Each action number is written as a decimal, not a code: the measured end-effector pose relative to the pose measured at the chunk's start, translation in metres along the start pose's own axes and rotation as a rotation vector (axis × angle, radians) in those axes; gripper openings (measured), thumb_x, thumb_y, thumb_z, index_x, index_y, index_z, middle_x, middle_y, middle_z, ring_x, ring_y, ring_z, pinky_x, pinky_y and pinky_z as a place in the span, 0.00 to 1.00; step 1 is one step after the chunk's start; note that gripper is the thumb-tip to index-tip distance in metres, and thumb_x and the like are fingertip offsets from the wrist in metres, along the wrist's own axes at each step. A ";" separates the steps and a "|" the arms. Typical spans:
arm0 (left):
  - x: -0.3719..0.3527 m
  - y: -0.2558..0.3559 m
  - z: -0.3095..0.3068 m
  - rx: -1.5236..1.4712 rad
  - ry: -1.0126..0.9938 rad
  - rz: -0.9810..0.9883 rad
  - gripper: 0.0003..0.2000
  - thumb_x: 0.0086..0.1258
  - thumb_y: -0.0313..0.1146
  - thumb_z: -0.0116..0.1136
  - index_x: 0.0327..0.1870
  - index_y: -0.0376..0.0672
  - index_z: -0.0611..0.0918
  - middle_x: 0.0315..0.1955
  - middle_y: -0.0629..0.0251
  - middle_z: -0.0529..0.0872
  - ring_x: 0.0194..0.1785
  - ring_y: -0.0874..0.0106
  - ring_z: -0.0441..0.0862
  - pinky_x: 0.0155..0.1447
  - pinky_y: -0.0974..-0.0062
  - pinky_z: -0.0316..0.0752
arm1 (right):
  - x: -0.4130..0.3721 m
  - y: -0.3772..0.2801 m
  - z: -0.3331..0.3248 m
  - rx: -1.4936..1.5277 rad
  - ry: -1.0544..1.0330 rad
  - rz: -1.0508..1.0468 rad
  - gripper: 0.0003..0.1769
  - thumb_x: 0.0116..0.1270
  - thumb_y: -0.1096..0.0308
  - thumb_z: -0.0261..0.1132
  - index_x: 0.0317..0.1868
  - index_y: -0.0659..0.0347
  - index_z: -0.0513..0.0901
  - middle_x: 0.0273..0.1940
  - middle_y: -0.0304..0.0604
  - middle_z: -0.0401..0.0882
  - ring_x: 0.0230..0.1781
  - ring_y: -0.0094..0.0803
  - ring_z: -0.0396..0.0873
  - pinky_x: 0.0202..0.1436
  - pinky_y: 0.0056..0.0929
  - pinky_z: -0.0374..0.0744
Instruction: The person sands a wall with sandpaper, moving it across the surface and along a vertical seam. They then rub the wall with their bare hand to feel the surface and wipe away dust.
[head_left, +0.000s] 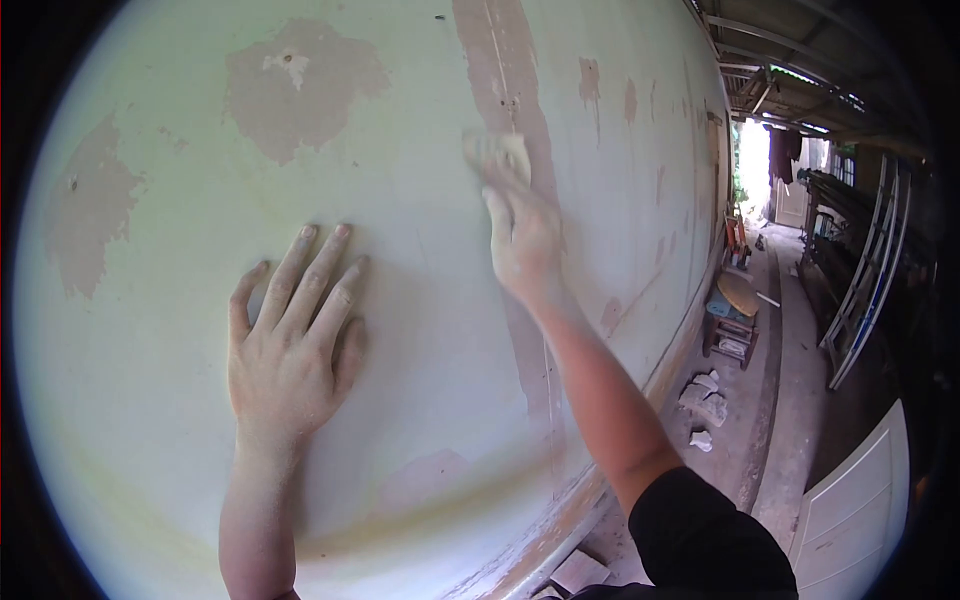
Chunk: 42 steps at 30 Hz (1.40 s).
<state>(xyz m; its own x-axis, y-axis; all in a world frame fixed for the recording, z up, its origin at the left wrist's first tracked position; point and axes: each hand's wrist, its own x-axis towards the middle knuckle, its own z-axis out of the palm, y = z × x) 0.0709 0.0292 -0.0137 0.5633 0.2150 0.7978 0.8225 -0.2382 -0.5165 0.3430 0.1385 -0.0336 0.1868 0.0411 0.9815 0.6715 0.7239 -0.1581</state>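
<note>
My left hand (290, 345) rests flat on a pale green-white wall (420, 280), its fingers spread and the skin dusty. Higher up and to the right, my right hand (525, 225) is at the wall, fingers blurred by motion. It grips a pale, flat pad (490, 150) pressed close to the surface; the blur hides what kind it is. Beside that hand runs a long brownish vertical strip (505, 75) with a thin seam in it. Bare brownish patches (300, 95) with ragged edges mark the wall above my left hand.
Along the wall's foot to the right lie white broken chunks (705, 400) on the concrete floor (775, 440). A small stool (732, 338) holds several items. A ladder (870, 270) leans at far right, and a white panel (855, 505) stands near my right elbow.
</note>
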 end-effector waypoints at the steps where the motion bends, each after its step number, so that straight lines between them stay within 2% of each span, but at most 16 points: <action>1: 0.000 0.000 0.001 -0.005 -0.001 -0.004 0.25 0.67 0.36 0.65 0.68 0.56 0.82 0.78 0.77 0.74 0.82 0.70 0.67 0.82 0.53 0.59 | -0.028 0.003 -0.003 -0.007 -0.010 -0.024 0.19 0.77 0.78 0.63 0.65 0.71 0.83 0.66 0.60 0.83 0.72 0.54 0.77 0.76 0.43 0.75; 4: 0.000 0.001 0.002 0.000 0.017 -0.005 0.25 0.67 0.36 0.65 0.67 0.55 0.82 0.78 0.78 0.74 0.82 0.71 0.67 0.82 0.52 0.59 | -0.158 0.011 -0.007 -0.032 -0.034 0.010 0.21 0.73 0.81 0.65 0.65 0.71 0.84 0.68 0.60 0.82 0.75 0.53 0.75 0.80 0.45 0.72; 6: 0.001 0.002 0.003 -0.003 0.021 -0.010 0.24 0.67 0.35 0.65 0.67 0.55 0.83 0.78 0.78 0.75 0.82 0.71 0.67 0.82 0.52 0.59 | -0.191 0.004 -0.015 -0.133 -0.082 -0.008 0.23 0.71 0.82 0.67 0.65 0.72 0.83 0.68 0.59 0.82 0.74 0.56 0.75 0.80 0.48 0.71; 10: 0.004 0.003 0.003 -0.003 0.019 -0.003 0.23 0.67 0.35 0.65 0.65 0.54 0.83 0.77 0.78 0.75 0.81 0.71 0.68 0.82 0.52 0.59 | -0.157 0.005 -0.008 -0.147 -0.086 -0.071 0.27 0.69 0.81 0.68 0.69 0.73 0.79 0.72 0.59 0.77 0.78 0.55 0.71 0.82 0.49 0.68; 12: 0.002 0.003 0.003 -0.013 0.016 -0.002 0.23 0.67 0.35 0.65 0.65 0.54 0.83 0.77 0.77 0.75 0.81 0.71 0.68 0.81 0.52 0.60 | -0.110 -0.004 -0.004 -0.104 -0.184 -0.114 0.29 0.72 0.79 0.67 0.73 0.70 0.76 0.75 0.62 0.72 0.79 0.58 0.67 0.83 0.52 0.66; 14: 0.003 0.002 0.003 -0.011 0.024 -0.004 0.23 0.66 0.35 0.66 0.65 0.54 0.83 0.77 0.77 0.75 0.81 0.71 0.69 0.81 0.52 0.60 | -0.061 -0.010 0.005 -0.165 -0.142 -0.128 0.27 0.77 0.75 0.64 0.73 0.70 0.75 0.78 0.60 0.68 0.82 0.58 0.62 0.84 0.50 0.63; 17: 0.002 0.003 0.002 -0.009 0.001 0.005 0.23 0.66 0.35 0.66 0.64 0.53 0.83 0.77 0.77 0.76 0.81 0.71 0.68 0.80 0.52 0.60 | 0.007 0.000 0.013 -0.034 -0.016 -0.152 0.25 0.80 0.72 0.61 0.74 0.71 0.75 0.78 0.59 0.69 0.82 0.59 0.62 0.84 0.49 0.61; 20: 0.000 0.002 0.002 0.010 0.009 0.025 0.23 0.66 0.34 0.66 0.64 0.52 0.84 0.77 0.76 0.76 0.81 0.70 0.69 0.80 0.53 0.61 | 0.017 -0.009 0.014 0.034 -0.035 -0.041 0.25 0.80 0.73 0.61 0.74 0.71 0.75 0.78 0.60 0.69 0.82 0.59 0.63 0.84 0.48 0.62; 26: -0.002 0.003 0.006 -0.020 0.046 0.003 0.21 0.66 0.33 0.65 0.62 0.52 0.84 0.76 0.76 0.77 0.80 0.69 0.71 0.79 0.53 0.61 | -0.180 -0.003 0.010 -0.046 -0.012 -0.001 0.27 0.76 0.79 0.63 0.74 0.73 0.75 0.77 0.60 0.71 0.83 0.61 0.61 0.85 0.54 0.61; 27: -0.001 0.003 0.006 -0.022 0.043 0.004 0.21 0.66 0.33 0.64 0.62 0.51 0.84 0.76 0.76 0.77 0.80 0.69 0.71 0.79 0.53 0.61 | -0.185 -0.015 0.006 -0.021 -0.036 0.029 0.27 0.75 0.80 0.64 0.73 0.74 0.76 0.77 0.60 0.71 0.83 0.61 0.60 0.85 0.55 0.60; 30: 0.001 0.001 0.008 -0.039 0.030 0.010 0.20 0.66 0.33 0.63 0.61 0.51 0.83 0.76 0.76 0.77 0.80 0.69 0.70 0.79 0.52 0.60 | -0.131 -0.007 0.014 -0.093 0.021 -0.057 0.27 0.74 0.81 0.63 0.72 0.75 0.76 0.77 0.61 0.71 0.83 0.61 0.61 0.84 0.54 0.62; 32: 0.005 0.002 0.006 -0.045 0.028 0.004 0.19 0.67 0.34 0.63 0.61 0.51 0.83 0.76 0.76 0.76 0.81 0.69 0.70 0.80 0.51 0.58 | -0.037 -0.023 0.016 -0.106 0.026 -0.032 0.25 0.77 0.78 0.62 0.72 0.75 0.76 0.75 0.63 0.71 0.81 0.62 0.64 0.83 0.52 0.65; 34: 0.010 0.003 0.001 0.003 0.026 -0.013 0.22 0.69 0.36 0.62 0.65 0.54 0.82 0.78 0.76 0.74 0.82 0.70 0.67 0.83 0.49 0.52 | 0.044 -0.013 0.028 -0.143 0.063 -0.177 0.23 0.80 0.73 0.59 0.71 0.74 0.76 0.74 0.65 0.72 0.79 0.63 0.66 0.81 0.51 0.68; 37: 0.016 0.005 0.001 0.017 0.056 -0.057 0.26 0.70 0.37 0.60 0.72 0.57 0.79 0.80 0.76 0.72 0.84 0.70 0.64 0.85 0.47 0.47 | 0.077 -0.019 0.011 0.004 -0.082 -0.042 0.22 0.83 0.69 0.57 0.70 0.73 0.77 0.74 0.65 0.72 0.77 0.64 0.67 0.80 0.50 0.69; 40: 0.025 0.000 0.000 0.037 0.025 -0.029 0.30 0.70 0.38 0.60 0.76 0.60 0.77 0.81 0.75 0.69 0.85 0.70 0.62 0.86 0.46 0.46 | 0.011 -0.017 -0.002 -0.015 -0.126 -0.059 0.22 0.81 0.72 0.59 0.70 0.73 0.77 0.73 0.63 0.74 0.77 0.61 0.68 0.80 0.49 0.69; 42: 0.026 -0.001 0.003 0.023 0.032 -0.025 0.30 0.70 0.38 0.60 0.76 0.59 0.77 0.81 0.75 0.69 0.85 0.69 0.62 0.86 0.46 0.47 | -0.073 -0.004 0.000 -0.080 -0.095 -0.076 0.23 0.79 0.76 0.61 0.72 0.70 0.77 0.76 0.60 0.73 0.81 0.54 0.65 0.82 0.44 0.67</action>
<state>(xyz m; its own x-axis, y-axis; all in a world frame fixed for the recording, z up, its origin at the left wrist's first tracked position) 0.0853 0.0379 0.0066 0.5404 0.1902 0.8196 0.8378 -0.2117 -0.5033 0.3268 0.1331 -0.1042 0.0672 0.0565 0.9961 0.7371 0.6701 -0.0877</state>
